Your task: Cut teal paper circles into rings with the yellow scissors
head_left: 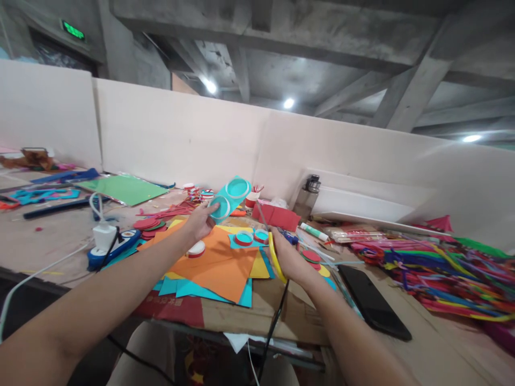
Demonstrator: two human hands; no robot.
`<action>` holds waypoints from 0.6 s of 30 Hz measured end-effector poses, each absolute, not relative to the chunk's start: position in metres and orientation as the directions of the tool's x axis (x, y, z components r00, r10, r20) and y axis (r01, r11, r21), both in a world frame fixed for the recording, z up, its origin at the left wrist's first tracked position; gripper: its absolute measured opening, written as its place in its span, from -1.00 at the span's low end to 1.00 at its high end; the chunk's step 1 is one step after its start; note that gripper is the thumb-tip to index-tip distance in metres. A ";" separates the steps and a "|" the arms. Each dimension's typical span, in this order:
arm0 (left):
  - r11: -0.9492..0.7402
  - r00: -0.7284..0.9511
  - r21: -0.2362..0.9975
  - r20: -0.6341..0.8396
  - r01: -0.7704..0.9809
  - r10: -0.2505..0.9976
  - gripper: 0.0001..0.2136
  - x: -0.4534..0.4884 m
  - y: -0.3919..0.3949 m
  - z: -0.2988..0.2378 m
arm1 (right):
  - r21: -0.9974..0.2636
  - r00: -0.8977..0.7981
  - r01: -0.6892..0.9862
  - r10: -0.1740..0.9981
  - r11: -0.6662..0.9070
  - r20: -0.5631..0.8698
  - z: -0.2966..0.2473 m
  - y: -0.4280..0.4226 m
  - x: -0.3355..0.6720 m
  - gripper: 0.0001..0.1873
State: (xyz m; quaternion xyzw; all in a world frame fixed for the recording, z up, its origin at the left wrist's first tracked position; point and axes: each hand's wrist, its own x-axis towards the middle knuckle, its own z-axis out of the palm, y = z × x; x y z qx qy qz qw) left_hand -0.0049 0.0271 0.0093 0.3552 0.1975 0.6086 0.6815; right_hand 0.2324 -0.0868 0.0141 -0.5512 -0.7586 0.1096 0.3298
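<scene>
My left hand (202,221) pinches a turquoise paper piece (237,186) raised above the table, with two white-rimmed circles on it. Yellow-handled scissors (277,258) are gripped in my right hand (288,259), their blades pointing up and away from me, apart from the paper. Between the hands lies another turquoise piece (237,244) bearing two red-sided round rings. Under my left wrist, a white round cap with a red side (196,249) sits on orange sheets (219,268). Yellow and turquoise sheets show beneath the orange ones.
A black phone (374,301) lies at the right, beside colourful pipe cleaners (446,273). Left are a power strip (115,249), its cables and a green sheet (126,189). A glue stick (314,231), a dark bottle (308,198) and red paper (277,215) stand or lie behind.
</scene>
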 end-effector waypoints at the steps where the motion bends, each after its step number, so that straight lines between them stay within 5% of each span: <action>1: 0.006 0.182 0.727 0.164 -0.687 0.970 -0.81 -0.005 0.027 0.009 | -0.524 -0.201 0.755 0.900 0.394 0.386 0.016 -0.088 0.230 -0.50; 8: 0.004 0.214 0.741 0.189 -0.671 0.958 -0.84 -0.004 0.025 0.009 | -0.588 -0.145 0.753 0.947 0.294 0.287 0.017 -0.090 0.222 -0.75; 18: 0.027 0.340 0.790 0.233 -0.613 0.911 -0.71 0.007 0.011 0.001 | -0.640 -0.216 0.704 0.952 0.307 0.219 0.016 -0.096 0.211 -0.61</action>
